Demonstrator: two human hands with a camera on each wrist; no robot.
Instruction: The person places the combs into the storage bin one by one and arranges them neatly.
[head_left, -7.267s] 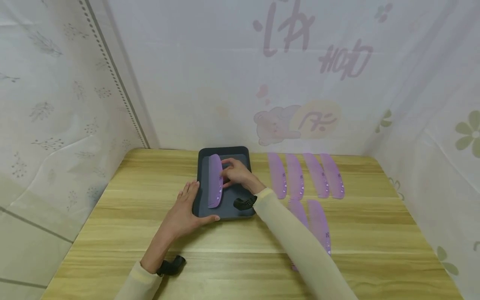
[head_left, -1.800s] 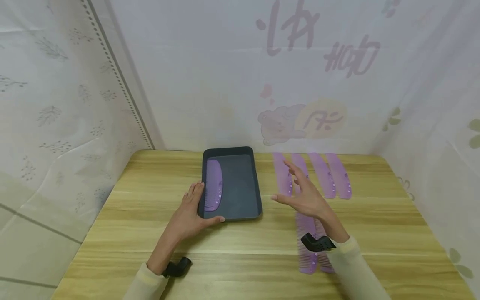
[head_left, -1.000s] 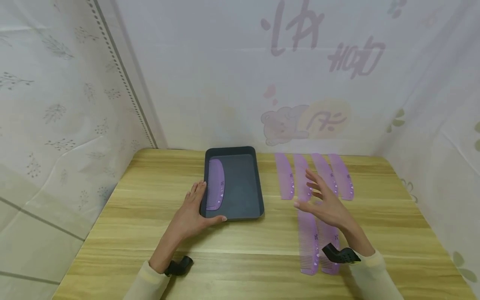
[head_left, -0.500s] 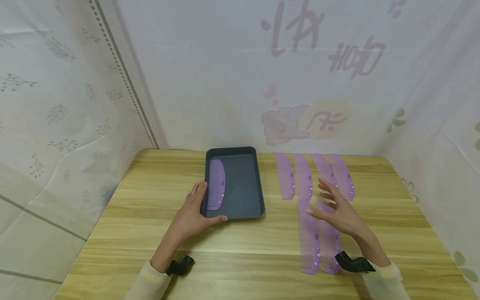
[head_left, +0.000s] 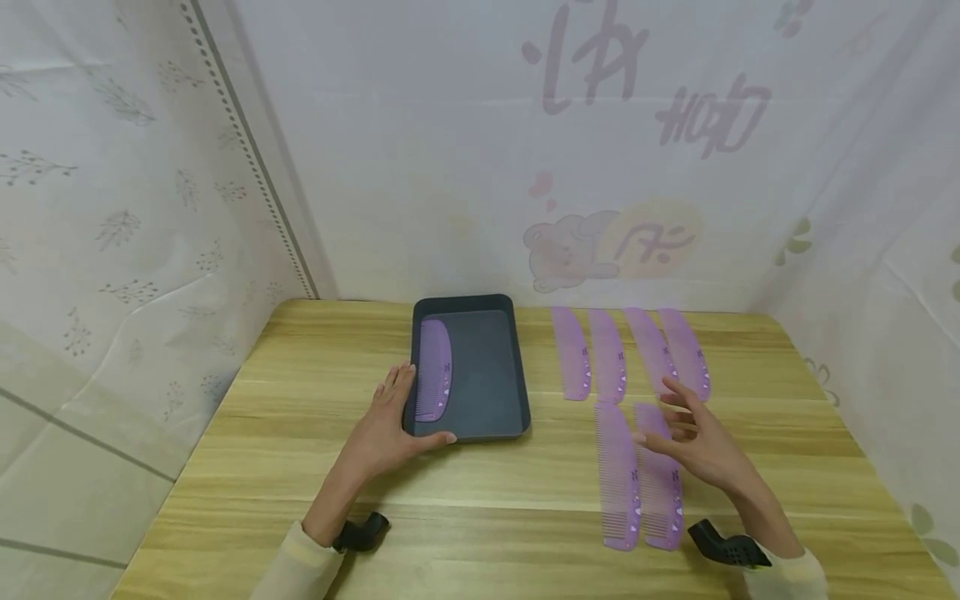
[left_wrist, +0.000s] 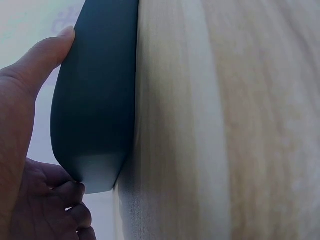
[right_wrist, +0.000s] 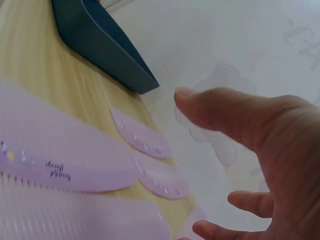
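My left hand (head_left: 382,425) rests at the near left corner of a dark grey tray (head_left: 525,392), its thumb along the front rim and its straight fingers against the left side. In the left wrist view, the thumb and fingers touch the tray's wall (left_wrist: 97,95). A purple comb (head_left: 435,367) lies in the tray along its left side. Over the right one of two nearer purple combs (head_left: 660,492) hovers my right hand (head_left: 705,442), thumb and fingers spread apart with nothing between them. The other near comb (head_left: 617,475) lies just to its left.
Several more purple combs (head_left: 572,354) lie in a row at the back of the wooden table (head_left: 510,517), right of the tray. A printed white cloth (head_left: 420,167) hangs behind the table and at both sides.
Earlier my right hand held the comb in the tray; that comb now lies by the left side. My right hand has moved right and nearer, over the front combs. The left hand stays at the tray.
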